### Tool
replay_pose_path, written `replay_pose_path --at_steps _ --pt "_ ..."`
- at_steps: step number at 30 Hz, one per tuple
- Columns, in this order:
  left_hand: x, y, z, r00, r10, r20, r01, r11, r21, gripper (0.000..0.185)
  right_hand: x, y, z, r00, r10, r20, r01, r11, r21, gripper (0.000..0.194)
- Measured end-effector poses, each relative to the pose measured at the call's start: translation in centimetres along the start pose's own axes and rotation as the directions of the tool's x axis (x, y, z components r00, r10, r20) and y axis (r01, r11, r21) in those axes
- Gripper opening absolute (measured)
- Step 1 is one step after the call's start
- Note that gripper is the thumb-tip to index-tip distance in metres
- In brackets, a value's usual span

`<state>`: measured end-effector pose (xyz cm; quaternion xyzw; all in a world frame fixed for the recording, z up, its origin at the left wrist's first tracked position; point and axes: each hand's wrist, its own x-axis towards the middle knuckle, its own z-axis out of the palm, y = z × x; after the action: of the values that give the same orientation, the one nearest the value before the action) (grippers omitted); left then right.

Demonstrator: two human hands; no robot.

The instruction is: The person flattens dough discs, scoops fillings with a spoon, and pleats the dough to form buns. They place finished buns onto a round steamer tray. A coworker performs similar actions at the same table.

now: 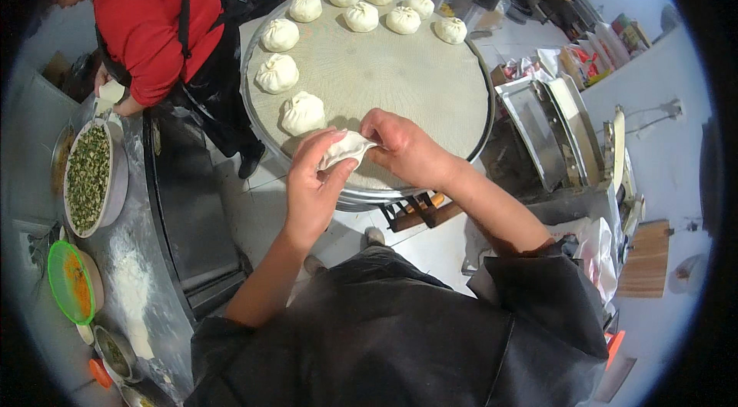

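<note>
A piece of white bun dough [347,150], partly folded, rests in my left hand [314,182], its thumb and fingers curled round it. My right hand [403,147] pinches the dough's right edge between thumb and fingers. Both hands are over the near part of a large round steamer tray [403,95] with a mesh liner. Several pleated white buns stand along its left and far rim; the nearest bun [303,113] sits just beyond my left hand. Whatever lies inside the dough is hidden.
At left, a floured metal worktop [164,291] holds a tub of chopped green filling [89,176], a green-rimmed basket [72,283] and a small metal bowl [115,352]. A co-worker in a red top [155,26] stands there handling dough. Metal trays [536,130] lean at right.
</note>
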<state>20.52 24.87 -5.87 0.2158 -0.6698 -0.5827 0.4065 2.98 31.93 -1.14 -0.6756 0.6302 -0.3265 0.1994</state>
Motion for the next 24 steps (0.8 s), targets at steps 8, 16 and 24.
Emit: replay_pose_path --at_steps 8,16,24 --pt "2.3 -0.9 4.3 0.963 0.264 -0.048 -0.142 0.653 0.744 0.023 3.4 6.2 -3.1 0.924 -0.150 0.352 0.159 0.987 0.004 0.020" --pt "2.7 0.2 5.4 0.953 0.219 -0.207 0.007 0.671 0.741 0.013 5.9 6.8 -4.0 0.764 -0.390 0.515 0.457 0.890 -0.003 0.017" --pt "1.2 0.2 3.8 0.953 0.144 -0.266 0.106 0.667 0.738 0.014 6.9 7.0 -3.5 0.669 -0.424 0.611 0.575 0.815 -0.064 0.011"
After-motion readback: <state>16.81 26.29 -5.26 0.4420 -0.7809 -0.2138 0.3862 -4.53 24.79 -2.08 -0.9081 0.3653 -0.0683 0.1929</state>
